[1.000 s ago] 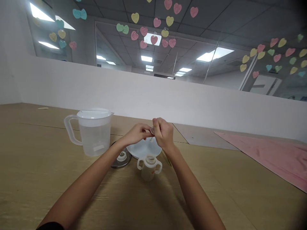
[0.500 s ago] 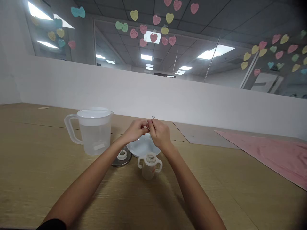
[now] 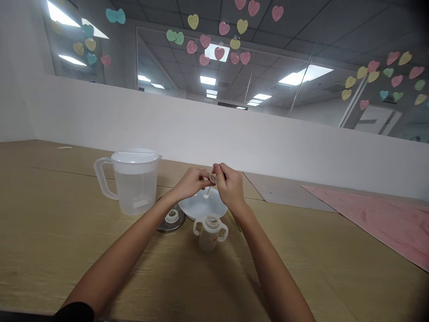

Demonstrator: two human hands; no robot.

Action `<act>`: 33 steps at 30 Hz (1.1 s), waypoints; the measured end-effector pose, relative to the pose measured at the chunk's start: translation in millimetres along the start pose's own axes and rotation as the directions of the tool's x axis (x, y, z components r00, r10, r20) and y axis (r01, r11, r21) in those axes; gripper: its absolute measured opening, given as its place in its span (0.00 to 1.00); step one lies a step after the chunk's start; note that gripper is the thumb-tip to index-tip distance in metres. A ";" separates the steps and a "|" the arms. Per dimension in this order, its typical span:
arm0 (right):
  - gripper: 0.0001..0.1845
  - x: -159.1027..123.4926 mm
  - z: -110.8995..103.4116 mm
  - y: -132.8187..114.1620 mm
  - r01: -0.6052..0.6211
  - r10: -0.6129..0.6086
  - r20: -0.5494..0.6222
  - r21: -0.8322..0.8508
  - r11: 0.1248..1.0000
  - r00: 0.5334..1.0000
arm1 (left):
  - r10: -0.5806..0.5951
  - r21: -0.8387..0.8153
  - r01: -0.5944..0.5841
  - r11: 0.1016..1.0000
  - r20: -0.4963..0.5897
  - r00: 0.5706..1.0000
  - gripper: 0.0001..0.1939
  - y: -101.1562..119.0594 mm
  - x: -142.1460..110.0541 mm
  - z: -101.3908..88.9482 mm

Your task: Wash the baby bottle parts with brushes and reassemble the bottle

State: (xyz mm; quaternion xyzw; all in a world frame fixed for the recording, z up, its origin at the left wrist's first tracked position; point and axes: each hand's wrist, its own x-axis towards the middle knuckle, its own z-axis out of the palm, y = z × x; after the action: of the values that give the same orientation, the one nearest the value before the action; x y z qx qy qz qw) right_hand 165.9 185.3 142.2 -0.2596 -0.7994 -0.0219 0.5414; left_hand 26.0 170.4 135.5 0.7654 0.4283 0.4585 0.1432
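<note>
My left hand (image 3: 192, 183) is closed in a pinch on a small clear straw nipple (image 3: 213, 178). Below it hangs a thin stem with a white tip (image 3: 206, 195), over the white bowl (image 3: 191, 209). My right hand (image 3: 229, 183) is closed at the nipple's right side; what lies inside its fingers is hidden. Nearer to me, a clear two-handled baby bottle (image 3: 208, 239) stands upright with its mouth uncovered. Left of the bottle, a white ring cap (image 3: 171, 216) rests on a round dark metal lid (image 3: 167, 229), partly behind my left forearm.
A clear lidded pitcher (image 3: 136, 190) stands on the wooden table (image 3: 50, 232) at the left. To the right lie a grey sheet (image 3: 281, 192) and a pink mat (image 3: 375, 219). A white wall (image 3: 187, 134) with glass above it bounds the table's far side.
The wire loop above my fingers is out of sight. The clear nipple and the white tip below it now show between my hands. My right hand has turned slightly; the view shifted a little.
</note>
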 end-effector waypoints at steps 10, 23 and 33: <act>0.17 1.8 -0.3 1.7 -0.008 0.015 -0.142 0.052 0.999 0.990 | -0.025 -0.014 0.024 1.000 -0.058 0.998 0.08 1.6 0.4 1.6; 0.07 6.8 -4.0 16.9 -0.167 0.164 0.035 0.112 0.980 0.986 | -0.003 0.094 0.016 0.995 -0.142 0.990 0.10 -4.5 1.2 -1.7; 0.07 11.7 -20.1 3.9 -0.192 0.177 0.081 0.267 0.944 0.981 | -0.007 0.262 0.037 0.964 -0.113 0.994 0.11 -3.9 -0.7 9.9</act>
State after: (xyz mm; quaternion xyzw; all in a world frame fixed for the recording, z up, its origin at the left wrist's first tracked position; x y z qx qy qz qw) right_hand 181.5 186.9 159.8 -0.2565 -0.7817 0.1468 0.5493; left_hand 31.9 173.9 127.4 0.7462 0.5011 0.4378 0.0213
